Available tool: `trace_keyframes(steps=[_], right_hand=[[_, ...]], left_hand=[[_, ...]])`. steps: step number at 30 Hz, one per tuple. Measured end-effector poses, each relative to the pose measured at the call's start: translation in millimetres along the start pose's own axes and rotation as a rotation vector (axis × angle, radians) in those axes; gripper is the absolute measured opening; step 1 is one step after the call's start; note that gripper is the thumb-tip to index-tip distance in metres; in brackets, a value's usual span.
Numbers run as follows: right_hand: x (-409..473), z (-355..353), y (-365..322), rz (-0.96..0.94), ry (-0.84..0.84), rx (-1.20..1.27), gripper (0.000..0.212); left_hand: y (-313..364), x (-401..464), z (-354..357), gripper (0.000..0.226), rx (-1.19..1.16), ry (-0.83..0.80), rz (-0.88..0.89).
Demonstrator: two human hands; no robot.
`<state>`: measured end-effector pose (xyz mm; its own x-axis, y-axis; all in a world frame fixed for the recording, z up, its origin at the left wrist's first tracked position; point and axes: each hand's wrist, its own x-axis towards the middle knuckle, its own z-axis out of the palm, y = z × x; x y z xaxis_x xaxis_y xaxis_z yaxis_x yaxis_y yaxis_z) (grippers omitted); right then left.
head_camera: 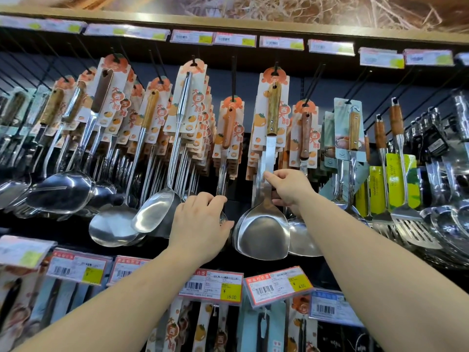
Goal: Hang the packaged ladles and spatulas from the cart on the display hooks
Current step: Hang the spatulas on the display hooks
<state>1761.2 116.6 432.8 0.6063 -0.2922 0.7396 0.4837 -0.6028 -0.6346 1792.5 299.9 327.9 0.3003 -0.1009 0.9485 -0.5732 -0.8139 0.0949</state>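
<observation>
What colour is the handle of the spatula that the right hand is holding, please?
Light striped wood brown with metal rivets, on the spatula handle above the right hand; head view.

spatula (pixel 264 224) plain silver steel, handle striped tan wood | backing cards (pixel 272 115) cream with orange fruit prints and red characters | ladles (pixel 63 191) mirror silver | cards at right (pixel 349 128) pale teal | sleeves (pixel 401 179) yellow-green | price tags (pixel 213 285) white, red-edged, yellow patches | back panel (pixel 330 80) black | shelf edge (pixel 228 24) light wood

A dark display wall (pixel 330 80) carries black metal hooks (pixel 233 72); carded steel ladles (pixel 63 189) and wooden-handled spatulas (pixel 264 232) hang from them.
</observation>
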Motion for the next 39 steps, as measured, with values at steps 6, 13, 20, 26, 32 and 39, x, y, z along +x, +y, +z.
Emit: trace_keyframes(steps=[6, 13, 20, 26, 32, 39], right_hand=[[-14.2, -9.1, 9.1, -0.027, 0.033, 0.011, 0.020], [-35.9, -29.4, 23.9, 0.024, -0.061, -0.133, 0.035], [-71.0, -22.9, 25.4, 0.138, -0.347, -0.116, 0.023], [-78.6, -20.1, 28.7, 0.102, -0.332, -0.243, 0.029], [-80.9, -22.3, 35.6, 0.101, -0.343, -0.247, 0.030], [-90.2, -26.8, 33.3, 0.068, -0.339, -0.312, 0.031]], left_hand=[[7.2, 2.5, -0.9, 0.052, -0.034, -0.023, -0.019], [14.9, 6.0, -2.9, 0.062, -0.119, -0.197, -0.143], [20.3, 7.1, 8.4, 0.058, -0.200, -0.472, -0.186], [24.5, 2.4, 9.3, 0.047, -0.236, -0.469, -0.172], [27.8, -0.7, 6.5, 0.041, -0.258, -0.453, -0.172], [35.0, -8.1, -0.2, 0.041, -0.246, -0.475, -0.183]])
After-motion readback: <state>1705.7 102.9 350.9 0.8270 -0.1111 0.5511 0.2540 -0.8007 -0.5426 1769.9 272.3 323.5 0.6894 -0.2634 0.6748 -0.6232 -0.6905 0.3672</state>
